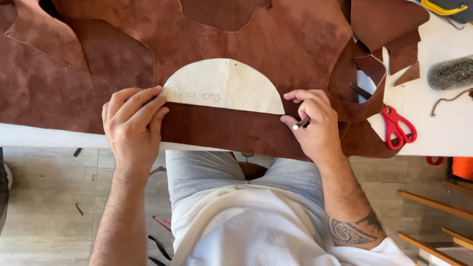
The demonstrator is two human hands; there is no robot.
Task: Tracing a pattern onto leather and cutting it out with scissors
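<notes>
A large brown suede leather hide (pixel 276 39) lies spread over the white table (pixel 433 133), its near edge folded over. On it rests a cream half-round paper pattern (pixel 224 83) with handwriting near its straight edge. My left hand (pixel 132 123) lies flat on the pattern's left corner and the leather, pressing them down. My right hand (pixel 313 120) grips a short silver-tipped marking pen (pixel 301 123) at the pattern's right corner, its tip close to the leather fold.
Red-handled scissors (pixel 396 125) lie on the table right of the hide. A clear jar of dark bits (pixel 451 74) and a yellow-handled tool (pixel 443 7) sit at the far right. Leather offcuts (pixel 401 54) lie near them. Below are tiled floor and wooden slats (pixel 433 207).
</notes>
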